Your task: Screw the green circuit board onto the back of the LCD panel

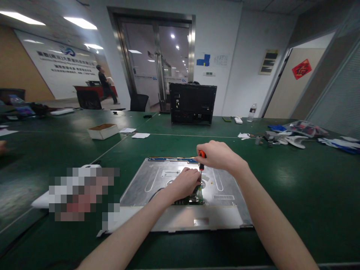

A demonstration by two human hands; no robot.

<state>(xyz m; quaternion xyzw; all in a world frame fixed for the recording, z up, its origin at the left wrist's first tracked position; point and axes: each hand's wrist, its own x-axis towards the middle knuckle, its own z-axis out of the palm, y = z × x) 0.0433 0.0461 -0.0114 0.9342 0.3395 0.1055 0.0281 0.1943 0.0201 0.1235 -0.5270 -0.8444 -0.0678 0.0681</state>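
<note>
A screwdriver (201, 165) with an orange-and-black handle stands almost upright, and my right hand (215, 154) is wrapped round the top of it. Its thin shaft runs down to the edge of a green circuit board (200, 195). My left hand (185, 183) is closed beside the shaft, over the board; its fingertips and whatever they grip are hidden. Under both hands lies a flat silver metal display panel (227, 187), with a blue circuit strip (171, 161) along its far edge and a raised metal strip (168, 219) along its near edge.
A black monitor housing (192, 103) stands farther back on the green table (284, 176). At left are an open box (103, 131) and a partly pixelated white object (42, 200). Bags and loose parts (295, 140) lie at right, near a bottle (252, 112). A person (105, 84) is in the background.
</note>
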